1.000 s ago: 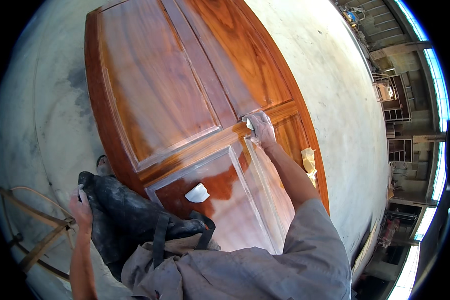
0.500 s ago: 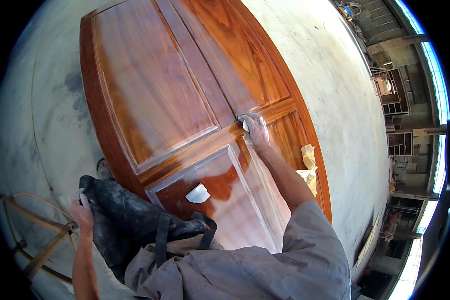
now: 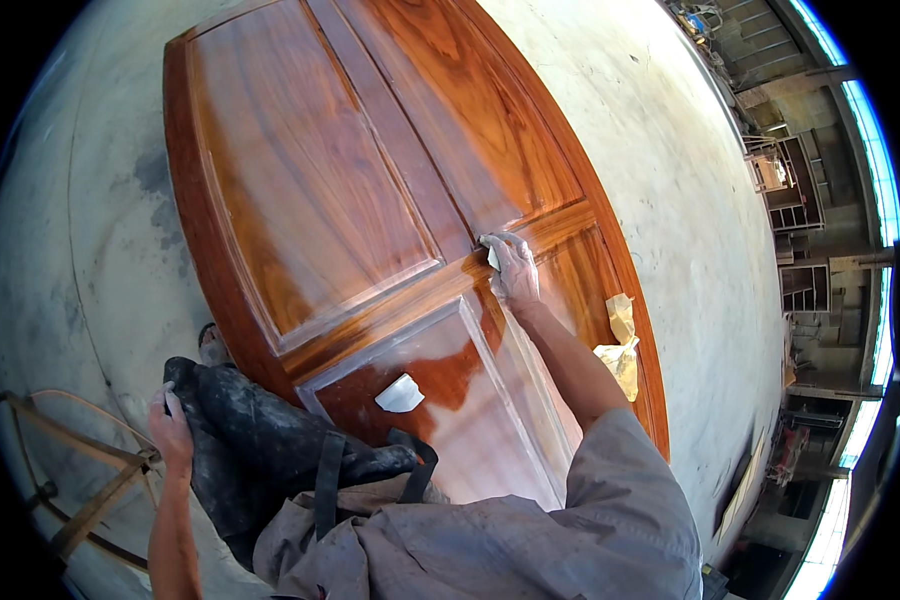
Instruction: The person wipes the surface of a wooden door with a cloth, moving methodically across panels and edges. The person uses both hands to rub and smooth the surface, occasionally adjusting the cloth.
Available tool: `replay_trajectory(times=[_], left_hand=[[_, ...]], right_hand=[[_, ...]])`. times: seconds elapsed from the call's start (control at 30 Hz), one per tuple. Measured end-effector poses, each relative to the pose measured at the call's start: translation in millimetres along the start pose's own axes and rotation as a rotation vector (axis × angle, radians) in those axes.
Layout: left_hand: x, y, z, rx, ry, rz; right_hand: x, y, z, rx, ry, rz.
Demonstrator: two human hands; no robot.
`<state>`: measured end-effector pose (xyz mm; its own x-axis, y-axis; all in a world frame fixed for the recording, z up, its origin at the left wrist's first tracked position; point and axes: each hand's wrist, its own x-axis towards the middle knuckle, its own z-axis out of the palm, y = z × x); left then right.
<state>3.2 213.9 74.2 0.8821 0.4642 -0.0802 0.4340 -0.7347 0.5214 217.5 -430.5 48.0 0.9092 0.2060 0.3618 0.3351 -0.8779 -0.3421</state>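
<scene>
A large varnished wooden door (image 3: 300, 170) with raised panels lies before me, much of its brown surface hazed with pale dust. My right hand (image 3: 515, 268), dusty white, presses a small folded piece of white sandpaper (image 3: 494, 258) onto the wood where the middle rails meet. The fingers are closed over it, so most of the piece is hidden. My left hand (image 3: 172, 425) is off the door, beside my dark, dusty trouser knee (image 3: 230, 400), with its fingers apart and nothing seen in them. Another white folded piece (image 3: 400, 394) rests on the lower left panel.
Crumpled yellowish paper pieces (image 3: 622, 345) lie along the door's right edge. A wooden frame with curved bars (image 3: 90, 510) stands at the lower left. Pale concrete floor (image 3: 670, 180) surrounds the door. Shelves (image 3: 805, 288) and clutter line the far right wall.
The view has shifted slightly, moving the door a little in the picture. My right hand stays at about the same spot on the rail, its fingers slightly changed in pose. The left hand remains by the knee.
</scene>
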Motion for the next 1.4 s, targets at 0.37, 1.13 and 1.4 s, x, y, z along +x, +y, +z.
replay_trajectory(times=[0.37,1.13,1.4], left_hand=[[-1,-1,4,-0.028,0.024,0.040],[-1,-5,2,-0.031,0.018,0.028],[2,-5,3,-0.037,0.007,-0.020]], right_hand=[[12,37,-13,-0.167,-0.040,0.117],[36,26,-31,-0.089,-0.190,-0.038],[18,39,-18,0.023,-0.133,0.056]])
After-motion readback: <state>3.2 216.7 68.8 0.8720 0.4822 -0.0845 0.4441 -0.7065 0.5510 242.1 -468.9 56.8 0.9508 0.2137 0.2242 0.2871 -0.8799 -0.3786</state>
